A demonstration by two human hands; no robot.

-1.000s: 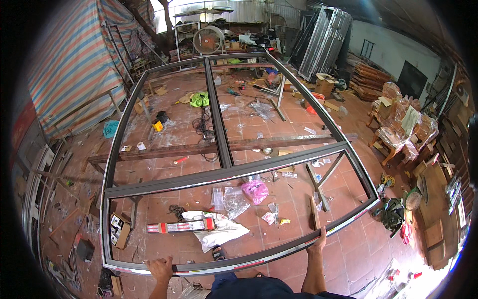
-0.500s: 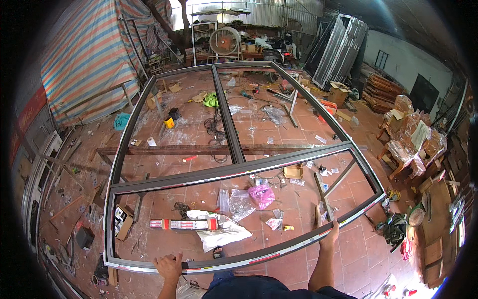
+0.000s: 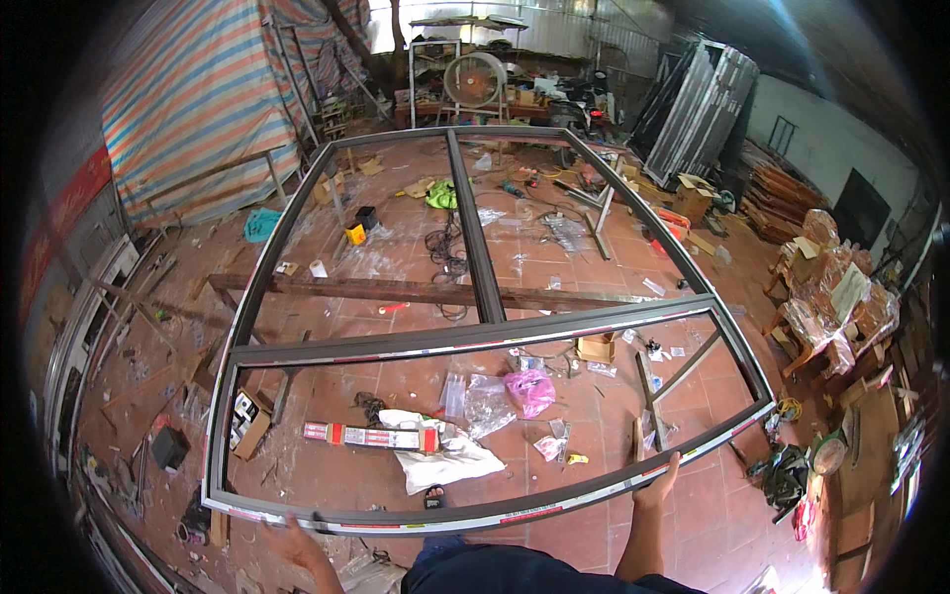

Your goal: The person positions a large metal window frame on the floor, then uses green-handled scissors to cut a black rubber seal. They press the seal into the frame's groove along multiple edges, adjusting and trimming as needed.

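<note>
A large dark grey metal window frame [image 3: 406, 345] lies flat in front of me, with one crossbar and one upright bar dividing it into three openings. Strips of printed film run along its outer edges. My right hand [image 3: 653, 487] grips the near rail toward its right end, thumb up beside the rail and the other fingers hidden beneath. Close to the near left corner, my left hand [image 3: 297, 544] is slightly blurred, its fingers apart and just off the rail. A brown beam [image 3: 396, 290] on legs passes under the frame.
Through the openings I see a pink plastic bag [image 3: 529, 392], a white sack [image 3: 450, 460], a long printed carton [image 3: 371, 437] and an open box [image 3: 249, 424] on the tiled floor. Plastic-wrapped chairs [image 3: 831, 297] stand at right. A striped tarp [image 3: 198, 119] hangs at left, a drum fan [image 3: 475, 79] behind.
My left hand has come off the near rail and moved left and slightly down. The right hand keeps its grip. The whole view has shifted a little, with the far scene now further right.
</note>
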